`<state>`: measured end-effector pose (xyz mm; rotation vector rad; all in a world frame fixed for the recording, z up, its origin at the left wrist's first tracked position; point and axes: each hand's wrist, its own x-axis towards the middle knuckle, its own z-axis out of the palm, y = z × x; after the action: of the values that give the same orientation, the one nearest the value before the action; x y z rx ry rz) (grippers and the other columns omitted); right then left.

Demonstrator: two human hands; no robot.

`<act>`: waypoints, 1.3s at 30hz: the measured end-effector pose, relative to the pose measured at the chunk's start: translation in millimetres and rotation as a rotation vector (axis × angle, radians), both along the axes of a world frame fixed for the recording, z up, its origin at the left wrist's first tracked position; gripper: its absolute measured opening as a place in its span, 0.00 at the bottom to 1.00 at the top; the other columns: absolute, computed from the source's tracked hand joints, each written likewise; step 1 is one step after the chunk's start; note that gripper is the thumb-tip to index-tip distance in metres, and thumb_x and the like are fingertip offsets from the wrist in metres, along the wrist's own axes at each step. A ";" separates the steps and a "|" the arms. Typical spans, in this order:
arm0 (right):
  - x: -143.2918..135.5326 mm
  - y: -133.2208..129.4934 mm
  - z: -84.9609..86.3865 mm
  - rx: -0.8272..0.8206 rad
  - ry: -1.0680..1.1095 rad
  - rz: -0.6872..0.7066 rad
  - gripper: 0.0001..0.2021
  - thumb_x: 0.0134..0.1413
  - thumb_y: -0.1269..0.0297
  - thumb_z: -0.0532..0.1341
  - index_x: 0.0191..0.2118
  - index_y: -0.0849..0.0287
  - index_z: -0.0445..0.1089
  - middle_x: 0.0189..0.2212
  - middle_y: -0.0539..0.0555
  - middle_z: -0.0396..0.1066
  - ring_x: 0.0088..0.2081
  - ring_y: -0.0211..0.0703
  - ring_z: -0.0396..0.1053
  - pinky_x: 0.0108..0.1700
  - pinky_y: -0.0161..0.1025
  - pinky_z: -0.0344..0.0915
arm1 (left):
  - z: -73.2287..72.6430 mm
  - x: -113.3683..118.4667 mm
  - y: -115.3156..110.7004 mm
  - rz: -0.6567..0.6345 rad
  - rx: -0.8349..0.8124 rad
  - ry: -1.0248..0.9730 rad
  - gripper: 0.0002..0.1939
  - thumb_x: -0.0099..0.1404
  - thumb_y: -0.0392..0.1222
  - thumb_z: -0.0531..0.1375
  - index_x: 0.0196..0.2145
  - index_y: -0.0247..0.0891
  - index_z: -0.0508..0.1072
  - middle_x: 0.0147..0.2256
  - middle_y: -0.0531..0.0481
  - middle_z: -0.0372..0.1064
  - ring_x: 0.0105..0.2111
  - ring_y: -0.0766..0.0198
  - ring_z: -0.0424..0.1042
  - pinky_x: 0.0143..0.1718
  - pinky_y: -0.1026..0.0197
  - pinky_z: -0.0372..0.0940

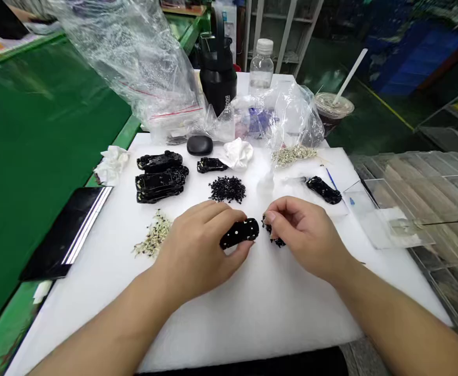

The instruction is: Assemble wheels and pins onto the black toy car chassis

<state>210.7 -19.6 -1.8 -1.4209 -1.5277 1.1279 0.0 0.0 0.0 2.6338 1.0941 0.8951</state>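
My left hand (201,245) grips a black toy car body (239,233) between thumb and fingers, a few pale dots showing on its upturned face. Just to the right, my right hand (307,235) has thumb and forefinger pinched together over a small pile of tiny black parts (276,241); whatever lies between the fingertips is too small to make out. Beyond the hands sits a larger heap of black parts (227,189). Left of my left hand lies a scatter of small cream-and-black parts (154,237).
Several black toy car bodies (161,180) stand grouped at the left, with another car (323,189) by a blue thin stick at right. Behind are a black flask (218,78), a clear bottle (261,68) and plastic bags (134,62). A clear compartment box (428,183) flanks the right edge.
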 end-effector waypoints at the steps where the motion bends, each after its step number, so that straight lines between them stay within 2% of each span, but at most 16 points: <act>1: -0.8 -1.5 0.8 0.054 -0.023 0.004 0.07 0.65 0.62 0.60 0.36 0.57 0.71 0.26 0.47 0.69 0.27 0.35 0.66 0.27 0.32 0.63 | 1.0 1.9 -0.7 -0.002 0.012 -0.020 0.10 0.60 0.37 0.65 0.39 0.32 0.76 0.32 0.45 0.73 0.31 0.57 0.71 0.30 0.54 0.68; 4: -2.6 -4.5 2.8 0.262 -0.081 0.039 0.04 0.63 0.69 0.60 0.35 0.59 0.70 0.28 0.47 0.69 0.29 0.33 0.65 0.30 0.31 0.63 | 4.4 5.9 -3.9 -0.006 0.051 -0.078 0.10 0.59 0.36 0.65 0.39 0.30 0.76 0.32 0.44 0.73 0.30 0.58 0.71 0.29 0.55 0.67; 7: -3.2 -4.8 4.1 0.555 -0.124 0.115 0.04 0.60 0.77 0.59 0.36 0.62 0.69 0.30 0.50 0.69 0.32 0.32 0.65 0.34 0.32 0.64 | 8.5 6.5 -8.4 -0.007 0.099 -0.135 0.10 0.58 0.35 0.66 0.38 0.29 0.75 0.30 0.45 0.73 0.29 0.60 0.70 0.28 0.56 0.66; 10: -3.2 -4.8 4.9 0.673 -0.118 0.155 0.05 0.60 0.79 0.59 0.37 0.64 0.68 0.32 0.53 0.70 0.35 0.34 0.67 0.37 0.33 0.66 | 11.8 5.1 -12.2 -0.004 0.135 -0.175 0.12 0.57 0.35 0.67 0.39 0.31 0.74 0.31 0.46 0.74 0.29 0.60 0.69 0.29 0.56 0.65; 21: -5.2 -8.8 3.6 0.683 -0.060 0.164 0.08 0.61 0.80 0.58 0.42 0.63 0.68 0.36 0.55 0.71 0.38 0.36 0.69 0.38 0.36 0.68 | 12.7 3.6 -16.4 -0.001 0.168 -0.212 0.16 0.55 0.34 0.69 0.42 0.32 0.73 0.32 0.47 0.74 0.29 0.61 0.68 0.28 0.56 0.62; 27: -4.8 -8.1 3.4 0.699 -0.128 0.090 0.08 0.58 0.81 0.59 0.40 0.63 0.69 0.34 0.55 0.71 0.36 0.36 0.69 0.36 0.36 0.67 | 11.2 1.3 -18.6 0.001 0.161 -0.205 0.16 0.56 0.35 0.69 0.42 0.33 0.73 0.32 0.48 0.74 0.28 0.62 0.67 0.28 0.56 0.61; 39: -8.3 -8.5 9.1 0.731 -0.231 0.101 0.05 0.59 0.80 0.59 0.37 0.65 0.69 0.32 0.57 0.73 0.35 0.37 0.71 0.37 0.35 0.69 | 11.9 3.2 -17.9 0.008 0.171 -0.177 0.16 0.56 0.34 0.69 0.42 0.34 0.72 0.33 0.49 0.74 0.28 0.63 0.67 0.28 0.56 0.61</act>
<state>202.3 -28.1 7.3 -0.9878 -1.9217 0.3734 3.2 -17.9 11.9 2.6196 1.0267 1.2489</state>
